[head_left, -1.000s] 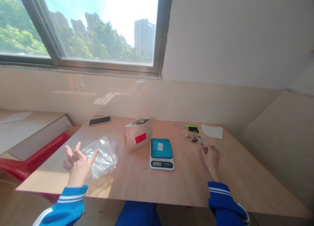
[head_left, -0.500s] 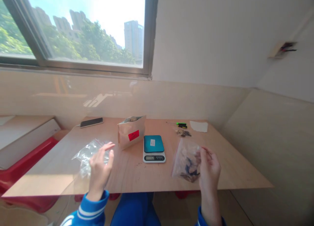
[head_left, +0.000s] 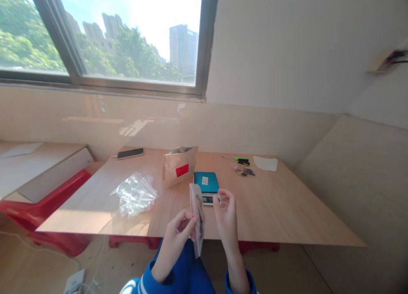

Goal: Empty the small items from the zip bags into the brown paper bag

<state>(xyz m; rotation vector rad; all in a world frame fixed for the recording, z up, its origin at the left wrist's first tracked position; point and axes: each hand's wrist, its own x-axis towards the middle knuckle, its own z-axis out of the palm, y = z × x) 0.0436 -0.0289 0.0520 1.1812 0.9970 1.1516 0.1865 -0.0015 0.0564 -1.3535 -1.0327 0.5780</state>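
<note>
A clear zip bag [head_left: 199,209] of dark and brown pieces stands nearly edge-on in the lower middle of the frame, pinched at its side between the thumb and fingers of a person's left hand [head_left: 177,234]. The right hand [head_left: 227,211], its fingers loosely curled and apart from the thumb, hovers just right of the bag, the two hands well separated. Half a second ago the right hand gripped the same bag at the lower right of the frame, while the left hovered, fingers spread, in front of a heap of clear bags [head_left: 135,196]; the bag has since changed hands and swung to the middle.

The heap remains at the left of the table [head_left: 287,204], now in full view. A kitchen scale [head_left: 207,180] with a teal top sits at centre, its display partly hidden behind the bag and right hand. An open paper pouch [head_left: 170,173] with a red label stays upright beside it. Right of centre, a second filled bag [head_left: 244,171] lies near two screwdrivers [head_left: 242,160] and a white sheet [head_left: 266,163], all unmoved on the table. A phone [head_left: 130,153] rests at the table's far left corner.
</note>
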